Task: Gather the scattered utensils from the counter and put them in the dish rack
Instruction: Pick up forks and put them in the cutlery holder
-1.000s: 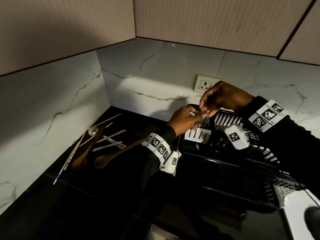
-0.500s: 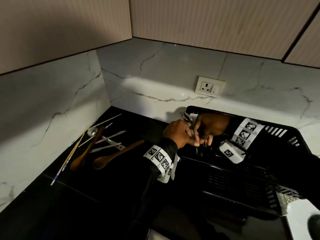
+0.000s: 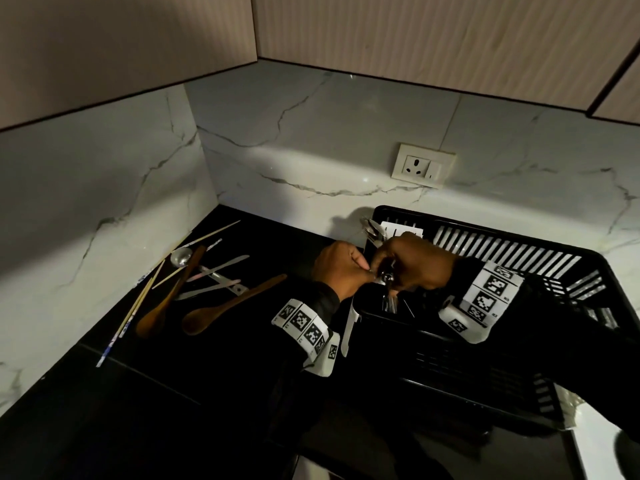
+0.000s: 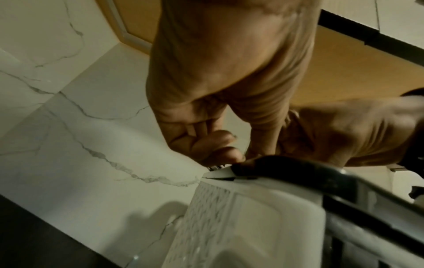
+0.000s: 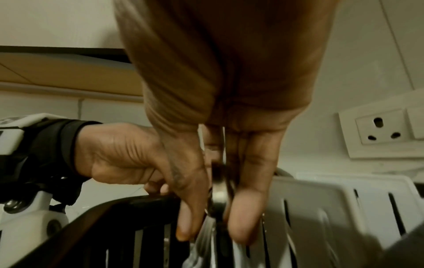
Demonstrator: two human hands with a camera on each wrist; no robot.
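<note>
Lowering the metal spoons point(image 3: 387, 277) pinched in our right hand point(image 3: 417, 263) into the dish rack point(image 3: 512, 237) at three o'clock, we should release gently while our left hand point(image 3: 341, 268) grips its rim.

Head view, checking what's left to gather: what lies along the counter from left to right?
Chopsticks → darker wooden spoon → lighter wooden spoon → left hand → right hand → dish rack.
</note>
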